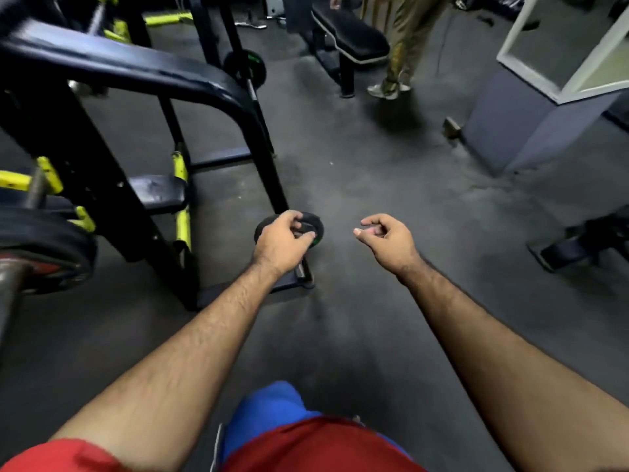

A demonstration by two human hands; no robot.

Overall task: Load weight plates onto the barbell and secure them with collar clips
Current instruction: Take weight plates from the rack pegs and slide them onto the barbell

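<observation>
Low over the dark rubber floor (391, 185) of a gym, two bare arms reach forward from the bottom of the view. The left hand (280, 245) curls its fingers over the upper edge of a small black weight plate (311, 222), thumb pressed against its face, so the plate is gripped by its rim. The plate stands on a short peg at the foot of a black rack (269, 158), which is likely where spare plates are stored; holding it by the rim would let the hand slide it off along the peg. Whether the plate has left the peg is hard to tell, since the hand covers most of it.

The right hand (383, 238) hovers just beside the plate, apart from it, with fingers loosely curled and thumb extended. It holds nothing, and seems poised to help steady the plate once it comes free.

At the left edge, well apart from the hands, the end of a barbell (10, 284) points toward the camera. A large black plate (51, 245) already sits on its sleeve, so loading appears partly done on this side. No collar clip can be made out anywhere in view.

Yellow-green fittings mark the rack. Farther back stands a padded bench (350, 32), and beside it the legs of another person (405, 46) in olive trousers. A pale pillar (531, 107) rises at the right. The wearer's red and blue clothing fills the bottom edge.
</observation>
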